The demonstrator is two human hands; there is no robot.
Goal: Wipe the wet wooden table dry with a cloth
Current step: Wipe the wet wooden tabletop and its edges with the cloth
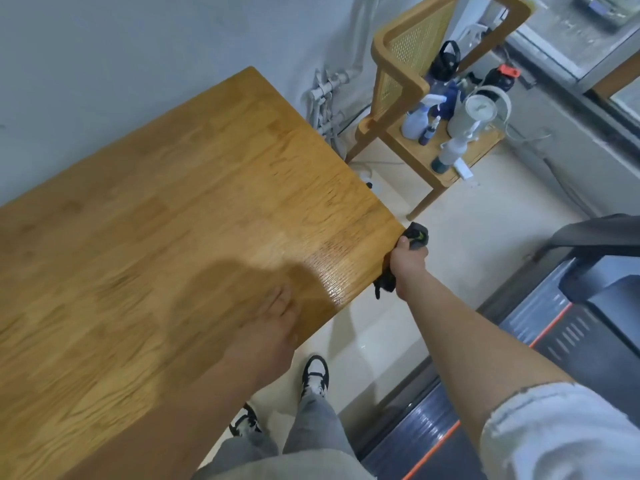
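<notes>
The wooden table [194, 188] fills the left and middle of the head view, its top shiny with a wet gleam near the right corner. My right hand [407, 263] grips a dark cloth [417, 235] pressed against the table's right edge, near the front corner; part of the cloth hangs below the hand. My left hand [273, 327] lies flat on the tabletop near the front edge, fingers together and pointing away from me, holding nothing.
A wooden chair [415, 98] stands beyond the table's right end, loaded with spray bottles [417, 119] and a white kettle-like jug [476, 112]. A treadmill [571, 323] lies on the floor at the right. My feet [313, 375] stand close to the table's front edge.
</notes>
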